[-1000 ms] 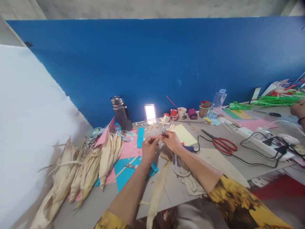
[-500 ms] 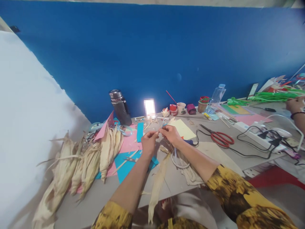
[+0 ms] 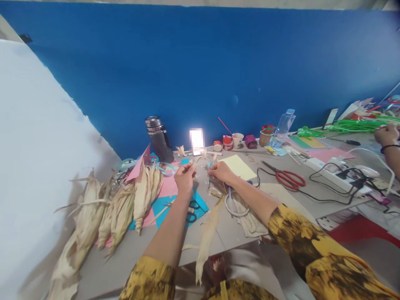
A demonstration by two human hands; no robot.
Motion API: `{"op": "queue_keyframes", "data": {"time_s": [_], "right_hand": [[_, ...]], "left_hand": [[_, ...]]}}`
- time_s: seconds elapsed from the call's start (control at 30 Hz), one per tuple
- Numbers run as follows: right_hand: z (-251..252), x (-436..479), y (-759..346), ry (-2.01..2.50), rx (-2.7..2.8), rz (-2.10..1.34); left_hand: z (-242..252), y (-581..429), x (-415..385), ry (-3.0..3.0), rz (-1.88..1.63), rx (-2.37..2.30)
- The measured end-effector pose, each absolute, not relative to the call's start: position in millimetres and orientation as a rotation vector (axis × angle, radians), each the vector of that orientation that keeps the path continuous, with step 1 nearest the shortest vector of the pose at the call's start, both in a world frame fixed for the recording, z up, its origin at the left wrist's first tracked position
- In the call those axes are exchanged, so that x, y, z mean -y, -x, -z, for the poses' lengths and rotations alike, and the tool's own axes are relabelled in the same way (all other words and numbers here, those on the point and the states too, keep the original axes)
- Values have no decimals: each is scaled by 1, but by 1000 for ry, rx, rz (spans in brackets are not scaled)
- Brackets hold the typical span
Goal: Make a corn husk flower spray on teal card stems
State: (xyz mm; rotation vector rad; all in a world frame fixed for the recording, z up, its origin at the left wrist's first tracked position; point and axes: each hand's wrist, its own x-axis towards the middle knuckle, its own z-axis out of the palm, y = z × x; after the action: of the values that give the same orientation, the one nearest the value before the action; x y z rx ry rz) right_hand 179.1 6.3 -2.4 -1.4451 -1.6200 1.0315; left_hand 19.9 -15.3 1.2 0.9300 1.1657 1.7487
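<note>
My left hand [image 3: 185, 178] is closed in a pinch over the middle of the table. A thin pale strip [image 3: 196, 160] shows at its fingertips, too small to name surely. To its right, apart from it, my right hand [image 3: 221, 171] is also pinched, and what its fingers hold is hidden. Just beyond the left hand is a pale petalled husk piece [image 3: 180, 151]. A long strip of dried corn husk [image 3: 208, 237] hangs over the front edge between my forearms. Black-handled scissors [image 3: 191, 211] lie on blue paper [image 3: 162, 212] beside my left forearm.
Corn husk bundles [image 3: 120, 212] and a dark flask [image 3: 159, 139] stand left. A lit phone [image 3: 196, 141], paint pots [image 3: 227, 142] and a paper cup [image 3: 237, 140] line the back. Red-handled scissors [image 3: 289, 179] and a power strip [image 3: 339, 177] lie right, near another person's hand [image 3: 386, 135].
My hands have moved apart, the left one shifting left and slightly up. A petalled husk piece now shows beyond my left hand; the one above my right hand is gone. Black scissor handles have come into sight.
</note>
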Motion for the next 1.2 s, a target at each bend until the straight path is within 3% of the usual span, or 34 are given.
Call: {"op": "queue_keyframes", "data": {"time_s": [0.33,0.53,0.7,0.87,0.97,1.2], "right_hand": [[11,-25,-176,1568,1826,-927],[2,-17,-172,1629,1919,-799],[-34,3,-196,1613,1903,-602],[-66,26,-218,1468,1863,-683],[-55,48,-192,1429,2161,-694],[-16,78,-121,1488,2659,-269]], "left_hand": [[-49,11,19,-899,-1690,-1114],[-37,21,27,-915,-1599,-1200],[-19,30,30,-899,-1577,-1220],[-8,36,26,-828,-1619,-1187],[-7,35,25,-843,-1647,-1209],[-3,34,25,-885,-1643,-1301]]}}
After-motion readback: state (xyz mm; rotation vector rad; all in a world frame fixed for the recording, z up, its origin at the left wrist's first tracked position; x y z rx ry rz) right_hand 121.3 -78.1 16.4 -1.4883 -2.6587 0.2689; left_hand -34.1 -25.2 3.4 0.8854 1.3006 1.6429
